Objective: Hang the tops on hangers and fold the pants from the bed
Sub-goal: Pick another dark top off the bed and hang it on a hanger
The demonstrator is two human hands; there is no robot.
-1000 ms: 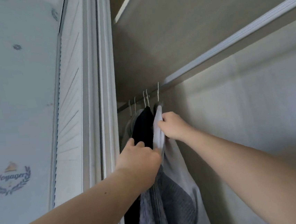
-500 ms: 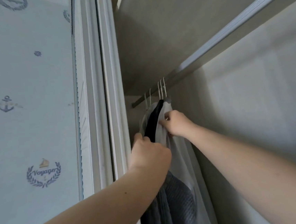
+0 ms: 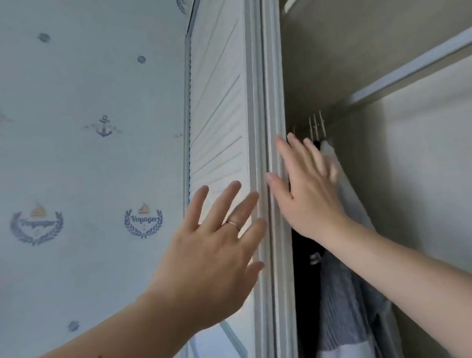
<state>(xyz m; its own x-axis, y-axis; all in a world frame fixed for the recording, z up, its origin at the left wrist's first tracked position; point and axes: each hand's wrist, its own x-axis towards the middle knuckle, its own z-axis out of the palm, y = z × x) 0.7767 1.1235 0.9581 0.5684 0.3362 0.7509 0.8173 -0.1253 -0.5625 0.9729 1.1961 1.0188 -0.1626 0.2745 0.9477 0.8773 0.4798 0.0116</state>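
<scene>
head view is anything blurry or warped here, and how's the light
In the head view the far fingers of the right hand are smeared, while the left hand is fairly crisp; the wide lens bows the door frame and softens the leftmost wallpaper emblem; light is soft and even with no glare, though the black top inside sinks into shadow.

- Pale blue wallpaper (image 3: 84, 170): matt paper with printed navy anchors.
- White slatted wardrobe door (image 3: 217, 117): painted, smooth finish, ridged slats.
- Thin ring (image 3: 232, 223) on my left hand (image 3: 207, 256): polished metal, glossy.
- Grey ribbed top (image 3: 339, 307): knitted cloth, coarse texture.
- White top (image 3: 352, 199): smooth cloth, matt.
- Beige wardrobe inner wall (image 3: 443, 159): matt, faint grain.
</scene>
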